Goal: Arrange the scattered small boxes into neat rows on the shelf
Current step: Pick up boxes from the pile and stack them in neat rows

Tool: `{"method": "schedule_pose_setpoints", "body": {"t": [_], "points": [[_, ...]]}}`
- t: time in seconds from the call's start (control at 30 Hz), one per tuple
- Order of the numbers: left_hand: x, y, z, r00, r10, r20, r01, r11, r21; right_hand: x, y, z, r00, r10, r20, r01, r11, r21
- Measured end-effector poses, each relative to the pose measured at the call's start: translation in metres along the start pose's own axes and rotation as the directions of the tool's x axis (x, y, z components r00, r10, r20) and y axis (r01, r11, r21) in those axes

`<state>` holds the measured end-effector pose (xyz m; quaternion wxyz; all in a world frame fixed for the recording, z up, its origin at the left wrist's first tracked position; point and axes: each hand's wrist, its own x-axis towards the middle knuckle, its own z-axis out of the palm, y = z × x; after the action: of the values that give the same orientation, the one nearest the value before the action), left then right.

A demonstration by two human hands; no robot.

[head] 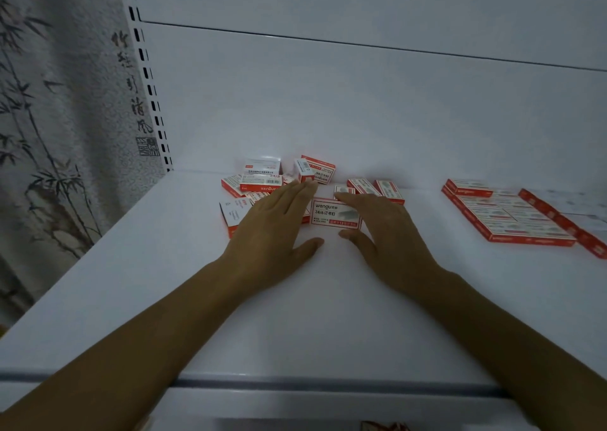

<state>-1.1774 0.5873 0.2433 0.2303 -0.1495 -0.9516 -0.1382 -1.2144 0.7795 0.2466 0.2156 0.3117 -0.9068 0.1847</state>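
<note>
**Both hands at the scattered pile, one staple box held**

On the white shelf [328, 315] the right hand [384, 230] pinches a staple box [331, 213] lying flat, label up, with the forefinger on its far edge and the thumb on its near edge. The print reads "wengu 24/6". It appears closed; what is inside cannot be seen.

The left hand [272, 220] lies flat just beside it, fingers straight and together, thumb spread out to the side. Its fingers rest over part of the scattered pile [259, 181] of red-and-white boxes, which lie at mixed angles near the shelf's back left, some flat, some on edge or stacked.

Behind the right hand, two more boxes [377, 189] sit tilted side by side.

Well apart on the right, the arranged block [512, 220] of boxes lies flat in tight rows, edges touching.

A slotted upright [147, 79] borders the shelf on the left, beside a bamboo ink hanging [49, 118].
</note>
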Motion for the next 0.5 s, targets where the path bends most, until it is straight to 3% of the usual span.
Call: {"method": "schedule_pose_setpoints", "body": {"t": [0.33,0.5], "points": [[-0.0008,0.0066,-0.0033,0.998,-0.055,0.025,0.055,0.998,0.007,-0.0029,-0.0015,0.0011,0.999,-0.013,-0.039,0.015,0.998,0.06],[-0.003,0.0088,-0.0064,0.999,-0.045,-0.009,0.046,0.998,0.032,-0.0031,0.0005,-0.0026,0.99,-0.081,-0.114,0.076,0.996,-0.049]]}}
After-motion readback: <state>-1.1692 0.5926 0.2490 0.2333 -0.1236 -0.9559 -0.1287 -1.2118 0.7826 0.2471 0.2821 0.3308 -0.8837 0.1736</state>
